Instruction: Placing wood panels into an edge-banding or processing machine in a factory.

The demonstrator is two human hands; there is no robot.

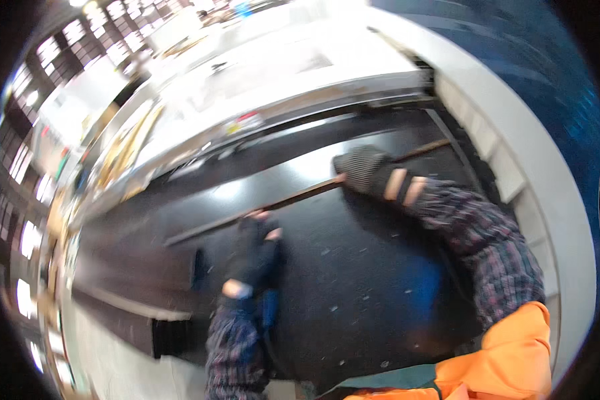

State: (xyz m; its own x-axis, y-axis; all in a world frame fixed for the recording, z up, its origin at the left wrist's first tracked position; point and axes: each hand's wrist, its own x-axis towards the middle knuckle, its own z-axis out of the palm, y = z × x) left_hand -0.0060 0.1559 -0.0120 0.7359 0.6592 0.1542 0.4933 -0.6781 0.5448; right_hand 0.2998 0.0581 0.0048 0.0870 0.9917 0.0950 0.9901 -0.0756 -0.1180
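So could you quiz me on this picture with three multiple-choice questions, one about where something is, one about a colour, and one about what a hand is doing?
1. Where does the long thin strip lie?
A. Across the dark board
B. On the white frame
C. On the floor

2. What colour is the cloth at the lower right?
A. Green
B. Orange
C. White

3. What is the right hand doing?
A. Hanging free
B. Holding a cup
C. Pressing on the strip

Answers: 1 A, the strip runs slantwise over the dark board. 2 B, the cloth is bright orange. 3 C, the gloved right hand rests on the strip, as does the left hand.
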